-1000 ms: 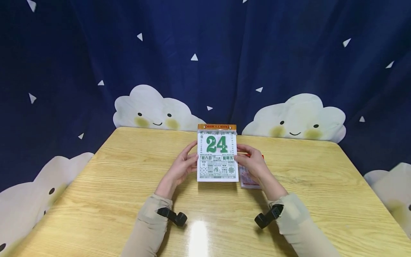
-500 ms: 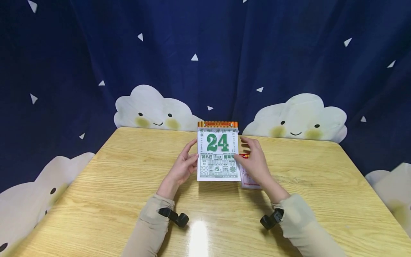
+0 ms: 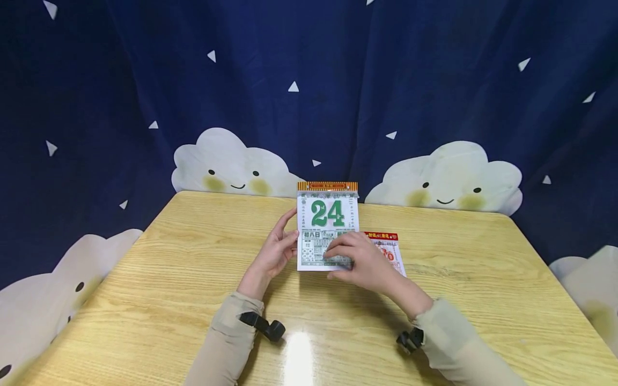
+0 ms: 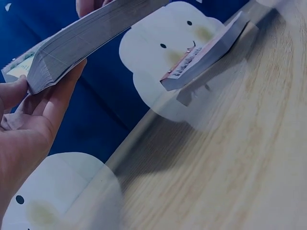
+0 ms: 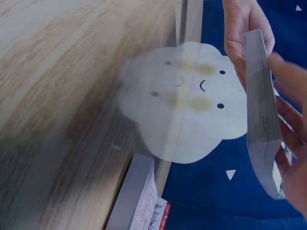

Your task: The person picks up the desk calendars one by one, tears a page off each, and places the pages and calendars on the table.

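Observation:
A thick tear-off wall calendar (image 3: 327, 214) with a green 24 and an orange striped header is held up off the table, facing the head camera. My left hand (image 3: 272, 254) grips its left side, thumb at the front and fingers behind, as the left wrist view also shows with the page block (image 4: 96, 38) above the palm. Over the calendar's lower right corner lies my right hand (image 3: 369, 262), fingers bent across the front and thumb by the bottom edge. In the right wrist view, these fingers (image 5: 290, 127) are beside the front face, largely hidden behind the block.
A second, smaller calendar (image 3: 381, 236) with a red header and red print lies on the wooden table (image 3: 193, 257), behind and right of my right hand. Beyond the table's far edge hangs a dark blue curtain (image 3: 328, 107) with cloud faces and white triangles.
My right hand has let go of the calendar's right edge and come across its lower front, uncovering more of the second calendar. My left hand keeps its grip; the calendar has risen slightly.

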